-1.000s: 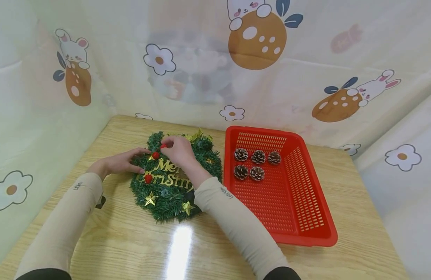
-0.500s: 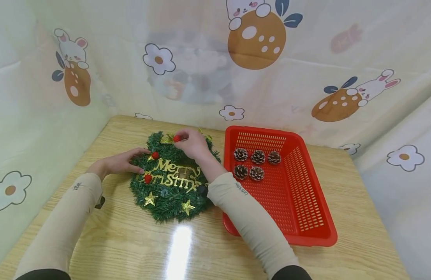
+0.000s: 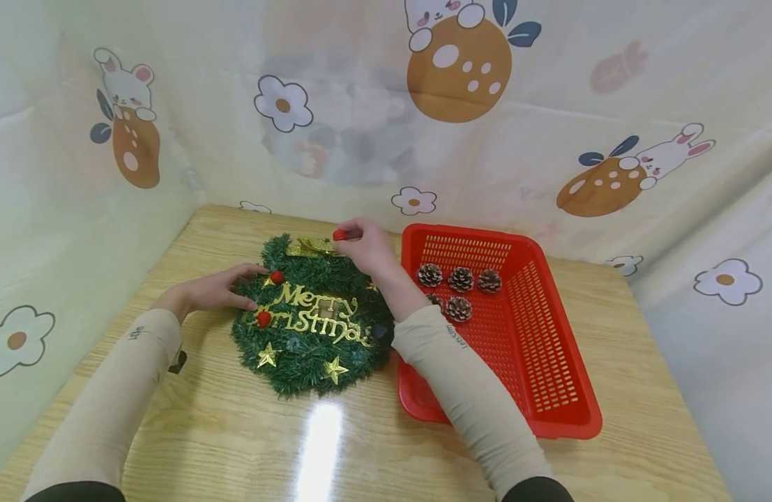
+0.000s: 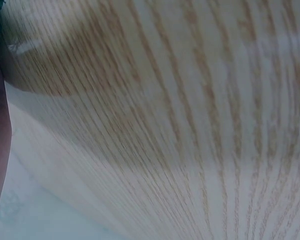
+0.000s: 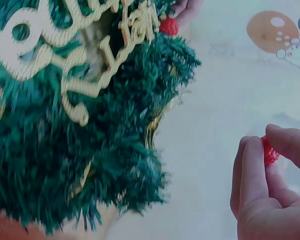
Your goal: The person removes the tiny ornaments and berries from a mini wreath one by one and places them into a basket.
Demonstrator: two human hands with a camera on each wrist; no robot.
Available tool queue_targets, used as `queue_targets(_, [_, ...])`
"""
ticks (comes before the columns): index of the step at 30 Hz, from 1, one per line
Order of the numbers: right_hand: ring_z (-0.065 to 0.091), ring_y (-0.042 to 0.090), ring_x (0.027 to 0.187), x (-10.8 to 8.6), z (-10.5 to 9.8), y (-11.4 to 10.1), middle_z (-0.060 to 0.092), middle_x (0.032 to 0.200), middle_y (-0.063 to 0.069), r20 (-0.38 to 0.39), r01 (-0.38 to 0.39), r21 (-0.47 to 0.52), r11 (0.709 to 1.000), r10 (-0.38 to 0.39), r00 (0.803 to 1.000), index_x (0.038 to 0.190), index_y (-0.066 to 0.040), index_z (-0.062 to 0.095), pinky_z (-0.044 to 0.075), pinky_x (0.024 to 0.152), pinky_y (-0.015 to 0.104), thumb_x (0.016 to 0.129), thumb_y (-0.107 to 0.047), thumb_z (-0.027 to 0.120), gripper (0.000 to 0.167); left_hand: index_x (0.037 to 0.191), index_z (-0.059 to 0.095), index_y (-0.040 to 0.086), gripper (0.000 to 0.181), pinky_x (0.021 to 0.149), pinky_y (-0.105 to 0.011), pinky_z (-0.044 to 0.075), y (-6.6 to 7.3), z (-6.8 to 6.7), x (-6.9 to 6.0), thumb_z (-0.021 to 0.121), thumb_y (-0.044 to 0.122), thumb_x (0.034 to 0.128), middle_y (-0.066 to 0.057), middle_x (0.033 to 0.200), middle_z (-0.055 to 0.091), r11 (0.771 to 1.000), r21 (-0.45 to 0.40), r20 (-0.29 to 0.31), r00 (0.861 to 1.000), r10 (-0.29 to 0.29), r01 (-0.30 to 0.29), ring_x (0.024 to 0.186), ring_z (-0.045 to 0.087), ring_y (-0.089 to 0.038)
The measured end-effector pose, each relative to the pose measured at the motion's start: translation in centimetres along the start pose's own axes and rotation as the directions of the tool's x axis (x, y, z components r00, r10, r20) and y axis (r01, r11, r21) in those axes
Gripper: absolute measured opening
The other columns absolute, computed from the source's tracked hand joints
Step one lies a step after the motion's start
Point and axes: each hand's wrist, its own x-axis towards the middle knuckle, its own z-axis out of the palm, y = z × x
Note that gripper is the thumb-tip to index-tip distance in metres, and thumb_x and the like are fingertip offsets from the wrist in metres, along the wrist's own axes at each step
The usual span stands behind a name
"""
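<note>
My right hand (image 3: pixel 372 249) pinches a small red berry (image 3: pixel 339 235) between thumb and fingers, above the far right edge of a green Christmas wreath (image 3: pixel 294 376). In the right wrist view that berry (image 5: pixel 271 151) shows between the fingertips, apart from the greenery. My left hand (image 3: pixel 215 289) rests on the wreath's left edge, thumb and fingers spread; some fingertips are hidden in the greenery. Two red berries (image 3: pixel 263 318) sit beside it on the wreath. Gold "Merry Christmas" lettering (image 3: pixel 316 322) crosses the wreath's middle. Gold stars (image 3: pixel 335 370) and a gold bow (image 3: pixel 309 247) decorate it.
A red plastic basket (image 3: pixel 564 348) stands right of the wreath, under my right forearm. Several pine cones (image 3: pixel 461 279) lie in its far left part. The wooden table (image 3: pixel 235 446) meets a printed curtain (image 3: pixel 354 153) at the back and sides.
My right hand has moved right and away from me with the red berry, from the wreath's upper left to its far right edge, uncovering the lettering. The left hand has stayed in place.
</note>
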Motion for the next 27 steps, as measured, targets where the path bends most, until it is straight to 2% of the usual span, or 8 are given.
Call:
queue_targets(7, [0.059, 0.021, 0.107, -0.5, -2.2, 0.1, 0.064, 0.115, 0.007, -0.055, 0.013, -0.079, 0.997, -0.018, 0.998, 0.123, -0.009, 0.063, 0.05, 0.089, 0.036, 0.092, -0.019, 0.069, 0.032, 0.152, 0.028, 0.011, 0.077, 0.109, -0.067, 0.018, 0.1, -0.1, -0.1, 0.072, 0.024, 0.0905, -0.026, 0.154, 0.02, 1.0, -0.022, 0.007, 1.0, -0.016, 0.016, 0.14, 0.019, -0.05])
queue_targets(17, [0.057, 0.023, 0.109, -1.0, -5.5, 0.4, 0.062, 0.12, 0.007, -0.123, 0.012, -0.075, 0.997, -0.021, 0.992, 0.127, -0.01, 0.062, 0.048, 0.091, 0.038, 0.092, -0.021, 0.07, 0.037, 0.152, 0.027, 0.012, 0.077, 0.109, -0.067, 0.018, 0.3, -0.1, -0.2, 0.072, 0.024, 0.0903, -0.027, 0.154, 0.02, 0.999, -0.024, 0.007, 0.999, -0.045, 0.045, 0.141, 0.018, -0.048])
queue_targets(22, [0.055, 0.024, 0.114, -1.4, -7.1, 1.0, 0.061, 0.123, 0.009, -0.138, 0.009, -0.083, 0.997, -0.02, 0.99, 0.129, -0.009, 0.06, 0.047, 0.095, 0.039, 0.093, -0.02, 0.069, 0.039, 0.152, 0.027, 0.012, 0.078, 0.11, -0.067, 0.016, 0.4, -0.1, -0.1, 0.072, 0.024, 0.0904, -0.028, 0.155, 0.019, 0.998, -0.024, 0.01, 0.999, -0.054, 0.054, 0.141, 0.017, -0.048])
queue_targets(27, [0.054, 0.025, 0.115, -1.9, -8.6, 1.9, 0.06, 0.124, 0.01, -0.158, -0.003, -0.052, 0.999, -0.005, 0.987, 0.129, -0.007, 0.059, 0.046, 0.097, 0.041, 0.092, -0.018, 0.069, 0.04, 0.152, 0.027, 0.012, 0.077, 0.11, -0.067, 0.015, 0.3, 0.0, -0.1, 0.072, 0.022, 0.0905, -0.027, 0.155, 0.018, 0.999, -0.028, 0.012, 0.999, -0.045, 0.045, 0.141, 0.016, -0.048])
